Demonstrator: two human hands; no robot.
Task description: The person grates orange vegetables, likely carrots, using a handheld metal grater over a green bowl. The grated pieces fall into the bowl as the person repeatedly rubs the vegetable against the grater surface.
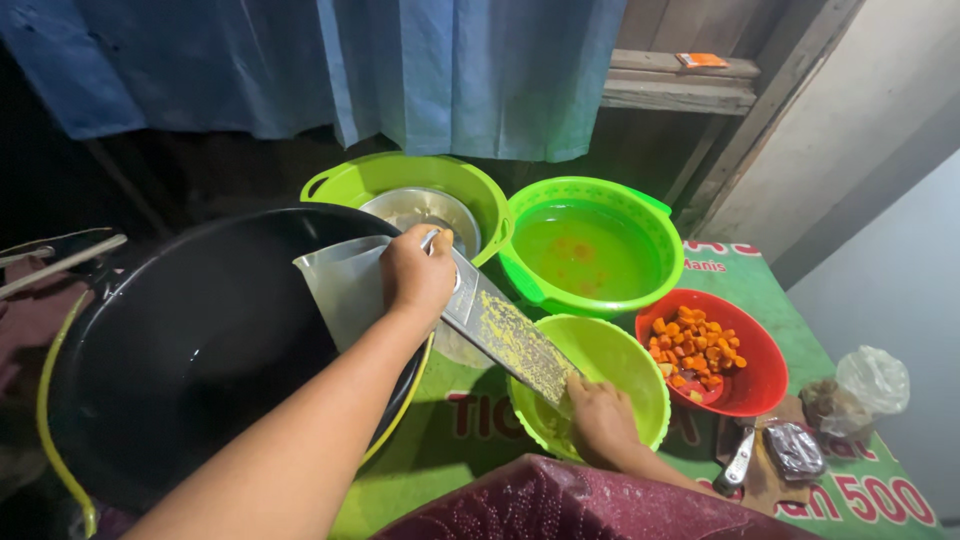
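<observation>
A flat metal grater (505,335), coated in yellow gratings, slants down into a lime-green bowl (640,375). My left hand (415,275) grips the grater's top handle, above a clear plastic jug (345,285). Inside the lime bowl, my right hand (600,420) is closed at the grater's lower end; what it presses there is hidden by the fingers.
A big black wok (190,350) fills the left. Behind are a green basin (400,175) holding a steel bowl (420,212), and a green colander basin (590,250) of liquid. A red bowl (745,385) of orange chunks, a knife (737,465) and plastic bags (870,385) lie right.
</observation>
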